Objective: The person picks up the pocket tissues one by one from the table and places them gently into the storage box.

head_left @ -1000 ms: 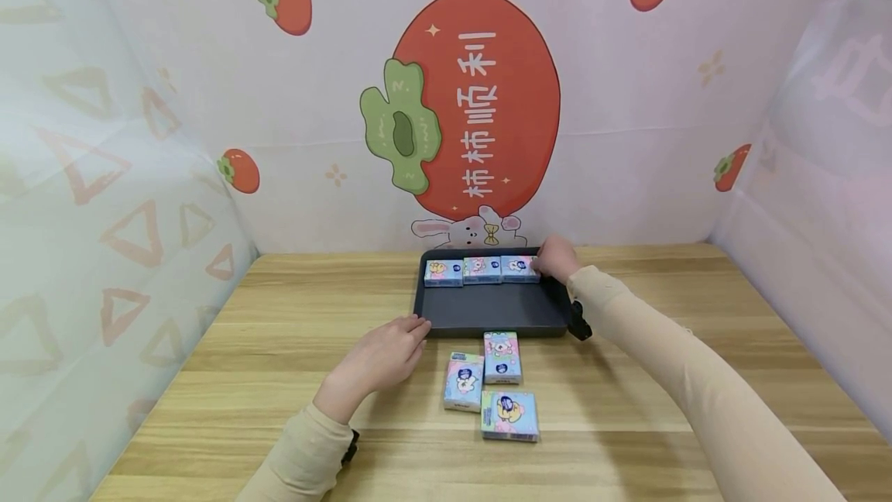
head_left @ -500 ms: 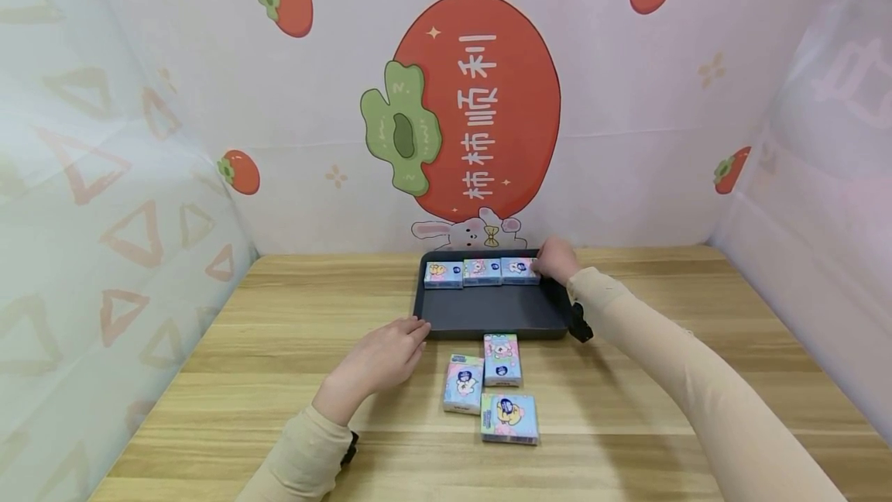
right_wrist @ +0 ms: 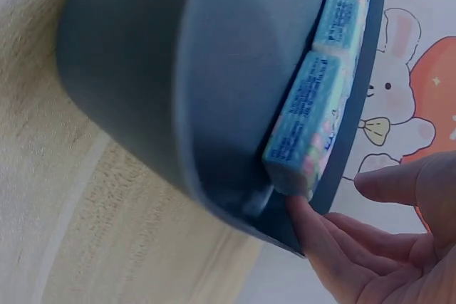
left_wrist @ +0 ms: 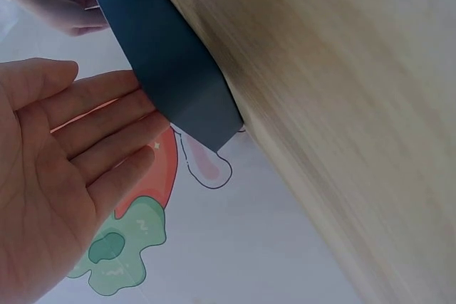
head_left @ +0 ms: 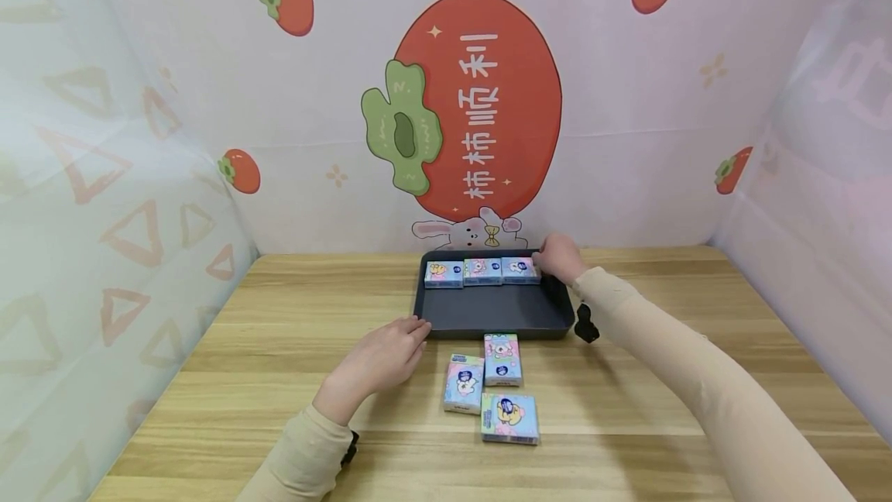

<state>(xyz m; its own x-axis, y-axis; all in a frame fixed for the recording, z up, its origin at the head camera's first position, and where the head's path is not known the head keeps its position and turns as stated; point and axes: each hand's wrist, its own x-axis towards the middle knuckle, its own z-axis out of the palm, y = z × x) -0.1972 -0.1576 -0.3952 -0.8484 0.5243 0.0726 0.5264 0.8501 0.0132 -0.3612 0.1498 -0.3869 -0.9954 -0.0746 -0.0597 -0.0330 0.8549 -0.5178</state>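
Note:
A dark grey tray (head_left: 495, 310) stands near the back edge of the table. Along its far side three small tissue packs lie end to end: a left pack (head_left: 444, 274), a middle pack (head_left: 482, 271) and a right pack (head_left: 519, 270). My right hand (head_left: 560, 257) reaches over the tray's far right corner. In the right wrist view its index fingertip (right_wrist: 299, 208) touches the end of the right pack, with the thumb held apart. My left hand (head_left: 385, 352) rests straight fingertips on the tray's near left corner; its palm and extended fingers (left_wrist: 107, 115) show in the left wrist view.
In front of the tray lie three more tissue packs: an upright one (head_left: 502, 360) close to the rim, another (head_left: 464, 383) to its left, and a yellow-chick one (head_left: 509, 418) nearest me. A printed cloth backdrop (head_left: 613, 99) rises behind the wooden table (head_left: 300, 308).
My right hand and wrist have shifted slightly to the right, staying by the right pack. My left hand, the tray and the packs keep their places.

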